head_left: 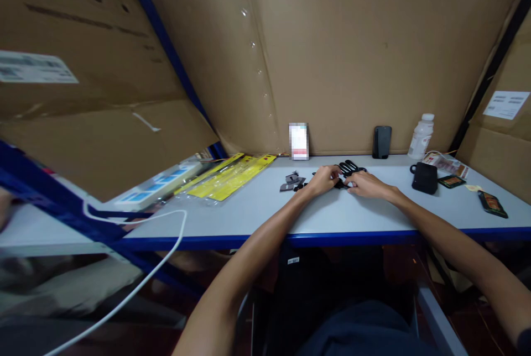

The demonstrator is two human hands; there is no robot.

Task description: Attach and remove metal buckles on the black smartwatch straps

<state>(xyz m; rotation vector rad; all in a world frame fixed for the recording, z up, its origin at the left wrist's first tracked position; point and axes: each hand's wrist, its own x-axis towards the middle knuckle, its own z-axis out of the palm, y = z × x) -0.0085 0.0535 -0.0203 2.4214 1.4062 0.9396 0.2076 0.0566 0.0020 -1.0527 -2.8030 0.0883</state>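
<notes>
My left hand (324, 179) rests low over the table with its fingers curled together at a small black part (341, 184). From the other side my right hand (365, 185) pinches at the same part, its fingertips close to the left ones. The part's shape is mostly hidden by the fingers. Just behind the hands lie several black looped pieces (350, 167), too small to make out as a kind. Left of my left hand is a little pile of dark grey flat pieces (292, 181).
Yellow-and-clear plastic packets (232, 179) and a white power strip (161, 184) lie at the left. A lit phone (299, 141) and a dark phone (381, 142) lean on the cardboard. At the right are a bottle (420, 137), a black case (425, 178) and dark packets (492, 203). A white cable (178, 240) hangs at the left.
</notes>
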